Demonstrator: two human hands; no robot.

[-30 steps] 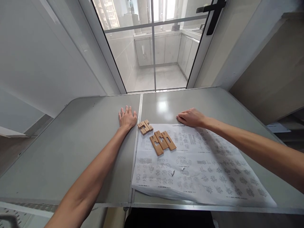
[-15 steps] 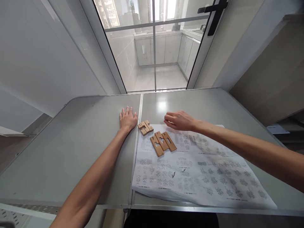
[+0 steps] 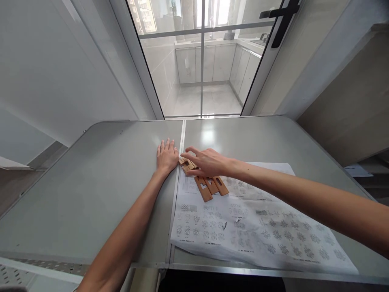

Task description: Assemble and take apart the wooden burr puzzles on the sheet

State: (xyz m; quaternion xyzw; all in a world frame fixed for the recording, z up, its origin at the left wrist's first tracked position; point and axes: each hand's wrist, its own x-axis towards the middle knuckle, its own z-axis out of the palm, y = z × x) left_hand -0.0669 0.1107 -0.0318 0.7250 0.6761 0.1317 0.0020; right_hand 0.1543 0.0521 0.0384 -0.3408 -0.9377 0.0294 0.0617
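My left hand (image 3: 167, 155) lies flat on the table with its fingers spread, just left of the table seam and close to some small light wooden puzzle blocks (image 3: 186, 165). Over those blocks reaches my right hand (image 3: 208, 161), thumb and fingers apart around them; whether it touches them I cannot tell. It hides part of the blocks. Just below it, three flat brown wooden puzzle pieces (image 3: 204, 190) with cut-out slots lie side by side, their upper ends partly covered by the hand.
Under the pieces a large printed paper sheet (image 3: 252, 231) with rows of small diagrams covers much of the right table half. Two small dark bits (image 3: 224, 225) lie on it. The grey table (image 3: 121, 170) has a metal seam. A glass door (image 3: 202, 73) stands beyond.
My right hand has moved left from beside the upper edge of the sheet to above the light wooden blocks, and its fingers have spread. The left hand stays flat; the view has shifted slightly.
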